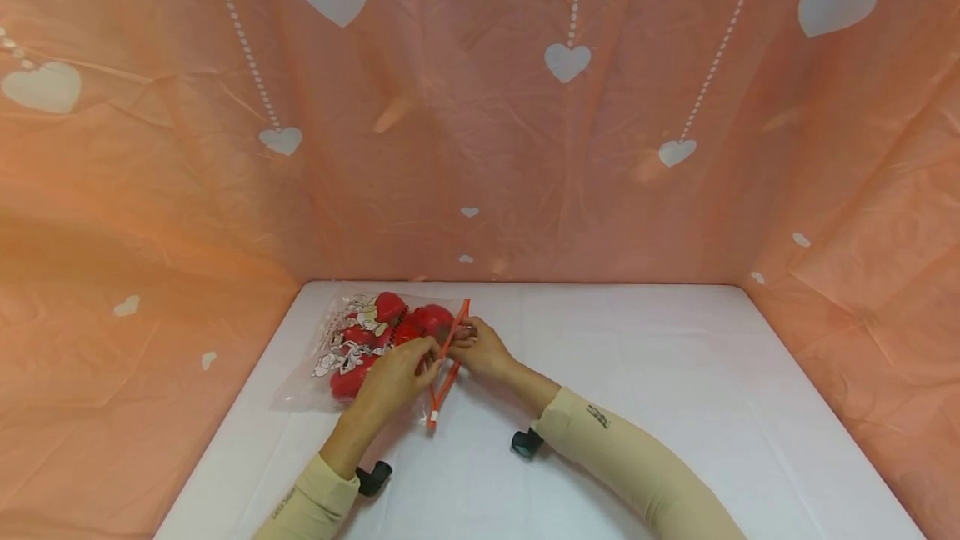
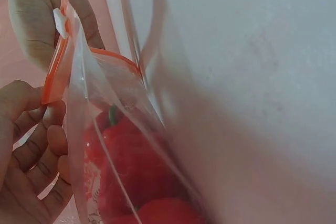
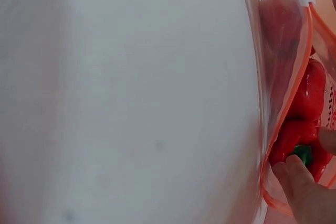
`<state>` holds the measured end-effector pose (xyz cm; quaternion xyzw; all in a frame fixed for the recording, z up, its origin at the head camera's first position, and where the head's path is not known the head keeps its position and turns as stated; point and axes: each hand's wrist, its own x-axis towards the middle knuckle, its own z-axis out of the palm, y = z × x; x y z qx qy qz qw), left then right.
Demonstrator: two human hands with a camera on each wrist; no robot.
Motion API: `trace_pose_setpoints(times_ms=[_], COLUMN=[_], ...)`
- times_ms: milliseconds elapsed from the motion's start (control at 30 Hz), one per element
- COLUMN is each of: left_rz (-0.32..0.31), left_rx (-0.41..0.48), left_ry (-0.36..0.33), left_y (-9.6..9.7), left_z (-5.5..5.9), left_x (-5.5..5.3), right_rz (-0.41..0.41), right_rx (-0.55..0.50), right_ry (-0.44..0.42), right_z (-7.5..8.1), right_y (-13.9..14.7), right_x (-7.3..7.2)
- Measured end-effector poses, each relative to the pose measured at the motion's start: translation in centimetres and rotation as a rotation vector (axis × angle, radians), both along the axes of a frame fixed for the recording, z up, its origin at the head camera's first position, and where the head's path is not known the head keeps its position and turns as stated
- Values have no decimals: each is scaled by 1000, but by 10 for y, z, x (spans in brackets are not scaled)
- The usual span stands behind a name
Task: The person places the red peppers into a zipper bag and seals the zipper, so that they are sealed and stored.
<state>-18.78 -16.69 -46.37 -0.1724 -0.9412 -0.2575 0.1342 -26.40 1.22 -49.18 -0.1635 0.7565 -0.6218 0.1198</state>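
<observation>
A clear zip bag (image 1: 303,386) with cartoon prints lies at the table's far left, holding several red bell peppers (image 1: 390,307). Its orange zip edge (image 2: 55,72) stands parted, with a white slider (image 1: 433,416) at the near end. My left hand (image 1: 397,373) pinches one side of that edge between thumb and fingers. At the bag's mouth is my right hand (image 1: 487,352). In the right wrist view, its fingertips (image 3: 296,169) and thumb are about the green stem of a red bell pepper (image 3: 294,132) just inside the opening. Part of that grip is cut off by the frame.
A white table (image 1: 637,357) spreads to the right and in front of the bag. Orange curtains (image 1: 480,148) with white hearts enclose its back and sides. Dark wrist cameras (image 1: 527,443) hang below both sleeves.
</observation>
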Motion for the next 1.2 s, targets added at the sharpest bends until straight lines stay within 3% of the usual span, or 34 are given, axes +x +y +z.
trace_pose_setpoints(times_ms=[233,600,767,1000,1200], left_rz=[5,37,24,1,-19], left_rx=[-23,-74,-94,-107,-113], left_ry=[15,42,94,70,82], left_y=[-1,-5,-10,-15,-21], left_z=[-2,-5,-5,-5,-5], left_x=[0,13,20,28,38], right_rz=[19,55,74,84,129], right_rx=[-44,-37,-21,-37,17], right_ry=[-16,7,9,-73,-97], right_z=[-4,-6,-3,0,1], right_y=[0,12,20,29,34], right_x=[-3,3,11,29,45])
